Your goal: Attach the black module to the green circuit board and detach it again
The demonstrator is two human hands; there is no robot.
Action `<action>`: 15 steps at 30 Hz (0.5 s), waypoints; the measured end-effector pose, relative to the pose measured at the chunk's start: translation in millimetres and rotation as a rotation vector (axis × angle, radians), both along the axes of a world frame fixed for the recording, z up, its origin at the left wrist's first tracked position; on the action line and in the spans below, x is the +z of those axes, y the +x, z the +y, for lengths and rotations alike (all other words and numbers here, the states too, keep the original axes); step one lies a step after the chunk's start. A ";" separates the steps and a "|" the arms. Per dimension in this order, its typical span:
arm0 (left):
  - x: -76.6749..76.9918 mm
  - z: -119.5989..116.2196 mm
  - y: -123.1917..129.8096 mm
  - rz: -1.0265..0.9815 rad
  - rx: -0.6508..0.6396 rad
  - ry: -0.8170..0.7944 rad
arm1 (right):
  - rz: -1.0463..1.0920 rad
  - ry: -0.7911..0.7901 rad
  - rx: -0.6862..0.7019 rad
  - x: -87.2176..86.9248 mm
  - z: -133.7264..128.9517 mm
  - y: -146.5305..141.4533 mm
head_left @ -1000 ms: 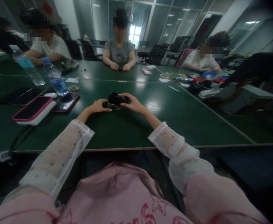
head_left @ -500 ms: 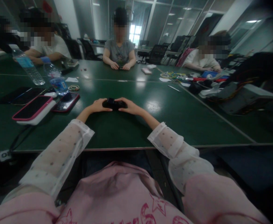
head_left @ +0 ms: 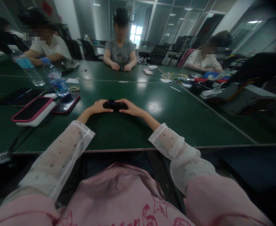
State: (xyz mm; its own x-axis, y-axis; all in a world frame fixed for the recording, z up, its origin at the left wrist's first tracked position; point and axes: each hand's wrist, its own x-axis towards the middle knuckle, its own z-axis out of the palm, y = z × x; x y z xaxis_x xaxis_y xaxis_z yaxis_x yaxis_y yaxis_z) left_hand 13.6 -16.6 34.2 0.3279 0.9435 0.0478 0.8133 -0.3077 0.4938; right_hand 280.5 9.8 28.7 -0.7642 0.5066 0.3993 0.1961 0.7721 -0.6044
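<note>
A small, dark, oblong device (head_left: 116, 105) rests at the table in front of me, with a raised square part on its top; its exact kind is too dark to tell. Closed around its left end is my left hand (head_left: 99, 106), fingers behind and thumb along the near side. My right hand (head_left: 128, 107) grips the other end in the same way, its index finger reaching over the top. Sheer dotted white cuffs cover both forearms.
Left of my hands lie a pink-rimmed phone (head_left: 33, 109) on a white block, another phone (head_left: 66, 103), a tilted-looking water bottle (head_left: 29, 67) and a second bottle (head_left: 59, 83). A metal box (head_left: 253, 97) and cables (head_left: 175, 76) sit right. Several people sit around the green table (head_left: 119, 135).
Both hands keep the same hold on the dark device. The whole view has shifted very slightly; nothing else has visibly moved.
</note>
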 end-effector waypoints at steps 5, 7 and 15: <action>-0.6 1.2 -0.6 -0.006 0.000 -0.004 | -0.011 -0.005 -0.001 0.6 -0.9 0.5; 0.0 0.7 -0.4 -0.007 -0.004 -0.007 | -0.015 -0.008 -0.001 0.3 -0.5 0.6; 1.1 0.0 -0.2 -0.002 -0.005 -0.002 | -0.009 -0.002 0.001 -2.5 2.9 0.2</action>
